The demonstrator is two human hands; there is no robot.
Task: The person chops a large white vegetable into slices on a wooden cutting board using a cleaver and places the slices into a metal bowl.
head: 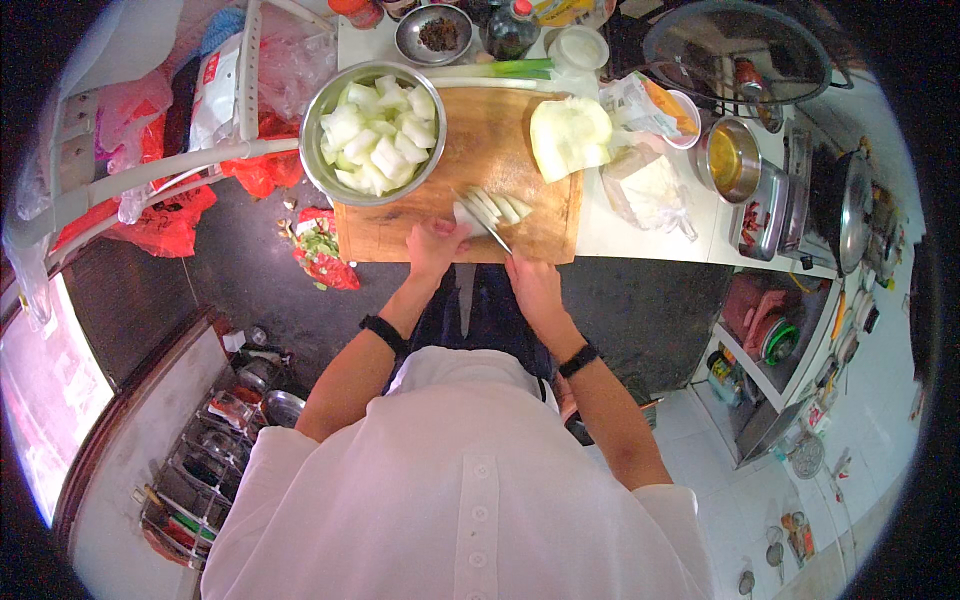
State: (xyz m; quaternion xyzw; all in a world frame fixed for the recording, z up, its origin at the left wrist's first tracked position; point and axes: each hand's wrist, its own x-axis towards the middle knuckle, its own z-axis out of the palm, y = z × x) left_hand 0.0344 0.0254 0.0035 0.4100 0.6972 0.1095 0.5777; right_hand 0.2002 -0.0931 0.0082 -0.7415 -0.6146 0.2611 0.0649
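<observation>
My left hand presses a pale piece of winter melon against the wooden cutting board, near its front edge. My right hand grips a knife; its blade lies along the melon, close to my left fingers. Several thin pale slices lean together just beyond the blade. A larger slab of winter melon rests at the board's right side. On the board's left part stands a steel bowl heaped with melon chunks.
Scallions lie behind the board. Beyond them are a small bowl with dark spices and a bottle. To the right are a bagged white block, a steel pot with yellow liquid and a wok. A white rack stands left.
</observation>
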